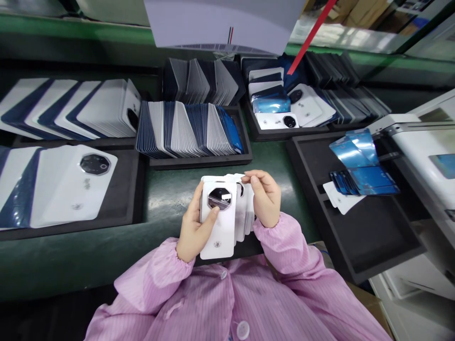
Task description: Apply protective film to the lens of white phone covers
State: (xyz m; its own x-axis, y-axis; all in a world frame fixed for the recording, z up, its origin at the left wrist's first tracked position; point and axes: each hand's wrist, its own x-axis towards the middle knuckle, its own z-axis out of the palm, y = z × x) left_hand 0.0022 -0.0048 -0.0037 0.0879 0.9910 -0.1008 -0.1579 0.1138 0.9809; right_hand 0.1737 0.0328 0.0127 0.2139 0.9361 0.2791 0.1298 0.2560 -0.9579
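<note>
Grips a white phone back panel point(224, 229) upright in left hand point(194, 232), over the green workbench point(170, 182), close in front of the pink striped smock point(202, 303). Presses left thumb on the panel's face, tip at the lower edge of the dark octagonal camera window point(215, 195); bends the other left fingers around the left edge, mostly out of sight behind. Holds further white panels point(241, 213) fanned out behind the front one, toward right hand point(267, 199). Pinches their top corner between right thumb and index finger; cannot tell whether catching one or several. Bears a small round emblem point(217, 244) low on the front panel, too fine to read. Repeats a similar round mark on the large white panel point(60, 189) in the left tray point(122, 189), plus a smudged, illegible mark below its camera window. Carries, on the pale sheet point(220, 21) overhead, a line of dense print along the bottom, unreadable, and short red and black strokes. Can make out no brand name anywhere.
</note>
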